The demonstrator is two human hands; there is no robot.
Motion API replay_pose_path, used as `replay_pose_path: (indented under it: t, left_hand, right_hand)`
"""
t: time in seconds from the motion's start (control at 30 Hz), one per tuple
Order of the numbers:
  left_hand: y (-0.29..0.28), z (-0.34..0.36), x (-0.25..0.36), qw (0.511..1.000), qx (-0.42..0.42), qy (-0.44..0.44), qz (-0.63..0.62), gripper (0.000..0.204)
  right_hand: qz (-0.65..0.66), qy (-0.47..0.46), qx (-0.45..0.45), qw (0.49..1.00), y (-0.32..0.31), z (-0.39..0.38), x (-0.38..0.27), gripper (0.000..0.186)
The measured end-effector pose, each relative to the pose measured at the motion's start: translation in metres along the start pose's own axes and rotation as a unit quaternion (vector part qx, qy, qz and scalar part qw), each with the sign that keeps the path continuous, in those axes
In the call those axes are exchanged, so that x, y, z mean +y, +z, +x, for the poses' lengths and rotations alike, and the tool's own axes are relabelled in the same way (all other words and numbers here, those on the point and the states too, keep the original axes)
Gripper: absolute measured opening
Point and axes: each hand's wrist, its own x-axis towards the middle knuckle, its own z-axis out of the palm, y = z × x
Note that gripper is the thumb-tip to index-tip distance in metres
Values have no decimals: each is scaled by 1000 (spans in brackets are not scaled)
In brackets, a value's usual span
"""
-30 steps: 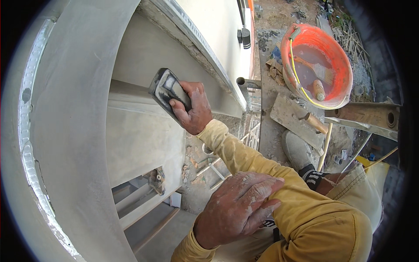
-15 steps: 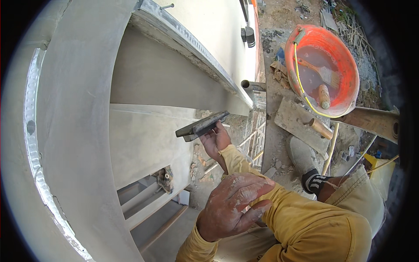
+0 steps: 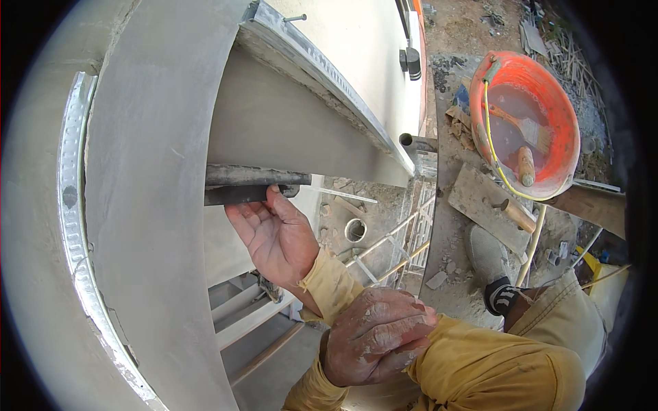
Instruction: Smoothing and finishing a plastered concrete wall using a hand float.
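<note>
My right hand (image 3: 277,240), palm up, holds a dark plastering float (image 3: 253,194) by its handle. The blade is turned up toward the grey underside (image 3: 288,130) of the plastered recess, and its left end passes out of sight behind the smooth grey wall face (image 3: 151,205). My left hand (image 3: 377,335), dusted with dried plaster, is closed in front of my right sleeve (image 3: 480,349). Its fingers are curled together, and whatever they may hold is hidden.
An orange bucket (image 3: 576,130) of cloudy water holds a brush (image 3: 528,130) and a wooden-handled tool (image 3: 526,164). Beside it a wooden-handled trowel (image 3: 486,202) lies on the plank (image 3: 439,226), near my shoe (image 3: 486,253). Metal edge strips (image 3: 72,157) border the wall; scaffold poles (image 3: 394,250) stand below.
My right hand has carried the float leftward, in under the recess, so its end is now behind the wall face. My left hand's fingers have drawn closer together. The whole view has shifted slightly.
</note>
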Motion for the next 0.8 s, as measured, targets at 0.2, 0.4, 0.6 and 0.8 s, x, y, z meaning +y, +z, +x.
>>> replay_pose_path:
  t: [0.2,0.4,0.6,0.8]
  left_hand:
    - [-2,-3,-3,1000,3,-11,18,22]
    - [-7,-7,1,999,-5,-37,7,21]
    - [-9,-11,1,999,-38,4,13,26]
    - [-4,-22,10,998,-50,30,-28,37]
  right_hand:
    - [-37,-90,-68,993,-87,40,-76,17]
    - [-95,-262,265,923,-172,24,-191,25]
    - [-570,-344,145,732,-103,-17,-175,32]
    - [-790,-478,-148,353,11,-4,-81,40]
